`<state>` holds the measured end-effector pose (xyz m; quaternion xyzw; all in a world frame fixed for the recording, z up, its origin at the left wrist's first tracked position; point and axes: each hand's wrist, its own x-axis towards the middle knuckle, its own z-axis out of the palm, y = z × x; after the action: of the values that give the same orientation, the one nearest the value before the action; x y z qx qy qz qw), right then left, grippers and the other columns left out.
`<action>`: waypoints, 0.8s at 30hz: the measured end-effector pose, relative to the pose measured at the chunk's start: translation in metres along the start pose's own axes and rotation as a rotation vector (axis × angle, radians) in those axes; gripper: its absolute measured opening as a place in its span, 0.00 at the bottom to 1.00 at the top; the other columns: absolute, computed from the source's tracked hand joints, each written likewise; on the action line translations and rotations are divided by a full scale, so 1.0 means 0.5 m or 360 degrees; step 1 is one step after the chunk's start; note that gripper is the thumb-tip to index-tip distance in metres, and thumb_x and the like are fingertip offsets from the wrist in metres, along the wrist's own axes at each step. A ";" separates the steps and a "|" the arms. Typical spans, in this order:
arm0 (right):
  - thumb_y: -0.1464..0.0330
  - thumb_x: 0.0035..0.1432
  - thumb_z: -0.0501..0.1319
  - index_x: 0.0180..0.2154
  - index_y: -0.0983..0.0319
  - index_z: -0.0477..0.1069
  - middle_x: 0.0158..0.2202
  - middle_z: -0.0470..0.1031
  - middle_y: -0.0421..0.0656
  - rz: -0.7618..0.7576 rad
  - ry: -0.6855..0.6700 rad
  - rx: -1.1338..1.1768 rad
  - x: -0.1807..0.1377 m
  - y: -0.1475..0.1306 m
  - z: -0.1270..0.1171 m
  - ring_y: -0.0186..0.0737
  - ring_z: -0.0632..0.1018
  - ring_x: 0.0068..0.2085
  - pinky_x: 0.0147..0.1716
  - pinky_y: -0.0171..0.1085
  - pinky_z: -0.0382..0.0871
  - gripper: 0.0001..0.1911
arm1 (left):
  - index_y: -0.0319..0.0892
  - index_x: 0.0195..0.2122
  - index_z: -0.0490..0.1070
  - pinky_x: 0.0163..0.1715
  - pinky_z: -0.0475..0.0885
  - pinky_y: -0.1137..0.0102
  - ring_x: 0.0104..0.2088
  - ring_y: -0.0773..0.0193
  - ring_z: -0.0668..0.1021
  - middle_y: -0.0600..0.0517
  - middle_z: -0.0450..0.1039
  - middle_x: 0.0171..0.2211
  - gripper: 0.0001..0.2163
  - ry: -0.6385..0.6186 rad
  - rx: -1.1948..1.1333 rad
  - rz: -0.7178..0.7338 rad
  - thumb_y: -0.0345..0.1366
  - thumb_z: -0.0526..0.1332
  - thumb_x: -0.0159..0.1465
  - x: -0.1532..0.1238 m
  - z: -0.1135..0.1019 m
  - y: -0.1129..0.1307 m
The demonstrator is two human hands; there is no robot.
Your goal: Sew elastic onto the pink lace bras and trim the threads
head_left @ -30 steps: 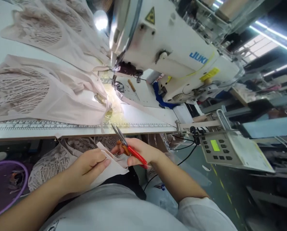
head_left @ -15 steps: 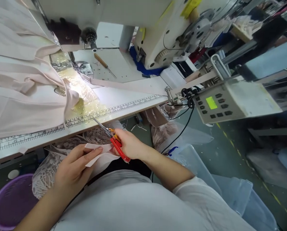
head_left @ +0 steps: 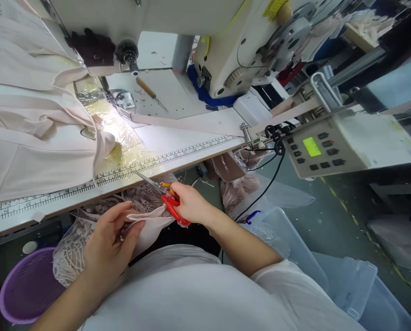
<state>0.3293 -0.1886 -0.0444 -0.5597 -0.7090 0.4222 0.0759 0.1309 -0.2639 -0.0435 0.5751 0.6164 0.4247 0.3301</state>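
My right hand (head_left: 192, 203) is closed round red-handled scissors (head_left: 175, 211). Their metal blades point up and left, with the tips by the table edge. An orange-yellow part shows beside the thumb. Pale pink fabric (head_left: 153, 226) runs from below the scissors to my left hand (head_left: 110, 239), which pinches its end between thumb and fingers. The fabric is folded, and its far side goes under my right hand, where I cannot tell how it is held. White lace (head_left: 70, 255) hangs to the left, behind my left hand.
A sewing machine (head_left: 222, 59) stands on the white table, which has a printed ruler (head_left: 170, 158) along its front edge. Pale pink garments (head_left: 36, 151) lie on the left. An awl (head_left: 148, 89) rests by the needle. A purple basket (head_left: 29, 294) and clear bins (head_left: 295, 239) stand below.
The fingers of my left hand have shifted on the fabric, and its two spread ends now lie bunched together. The scissors have moved slightly right in view and stay in my right hand.
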 end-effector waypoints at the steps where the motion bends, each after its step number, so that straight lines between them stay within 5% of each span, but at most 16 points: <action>1: 0.71 0.51 0.63 0.31 0.59 0.62 0.27 0.68 0.35 -0.0043 -0.0034 0.0101 -0.004 0.006 -0.005 0.32 0.68 0.26 0.26 0.31 0.62 0.09 | 0.47 0.48 0.67 0.26 0.75 0.73 0.30 0.63 0.82 0.54 0.81 0.30 0.17 0.0020 -0.0105 -0.0103 0.39 0.65 0.58 0.002 0.000 0.003; 7: 0.55 0.43 0.71 0.37 0.61 0.67 0.27 0.68 0.36 -0.0173 -0.0362 0.1113 -0.026 0.038 -0.011 0.32 0.68 0.27 0.27 0.32 0.65 0.24 | 0.44 0.34 0.76 0.23 0.69 0.82 0.25 0.71 0.76 0.56 0.78 0.26 0.10 -0.0058 -0.0668 -0.0568 0.38 0.70 0.51 0.026 -0.010 0.016; 10: 0.55 0.37 0.75 0.33 0.60 0.66 0.25 0.67 0.34 -0.0152 -0.0320 0.1078 -0.028 0.043 0.003 0.31 0.68 0.26 0.26 0.32 0.64 0.26 | 0.43 0.29 0.77 0.19 0.63 0.84 0.21 0.75 0.69 0.57 0.74 0.23 0.10 -0.0013 -0.0869 -0.0774 0.38 0.73 0.47 0.030 -0.013 0.020; 13: 0.54 0.41 0.72 0.31 0.60 0.65 0.23 0.64 0.33 -0.0196 -0.0178 0.1027 -0.029 0.039 0.016 0.30 0.65 0.24 0.24 0.32 0.61 0.23 | 0.43 0.27 0.76 0.20 0.63 0.83 0.21 0.75 0.68 0.58 0.73 0.23 0.14 0.0032 -0.1004 -0.0910 0.40 0.76 0.43 0.029 -0.015 0.026; 24: 0.57 0.47 0.66 0.26 0.59 0.60 0.22 0.59 0.34 -0.0285 0.0071 0.0923 -0.043 0.018 0.025 0.29 0.60 0.23 0.22 0.31 0.56 0.18 | 0.44 0.28 0.73 0.25 0.66 0.80 0.26 0.71 0.70 0.57 0.71 0.26 0.12 -0.0017 -0.0947 -0.0892 0.42 0.73 0.48 0.015 -0.030 0.021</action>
<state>0.3367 -0.2131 -0.0507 -0.4591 -0.6037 0.5862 0.2850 0.1210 -0.2591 -0.0271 0.2665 0.5977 0.4751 0.5882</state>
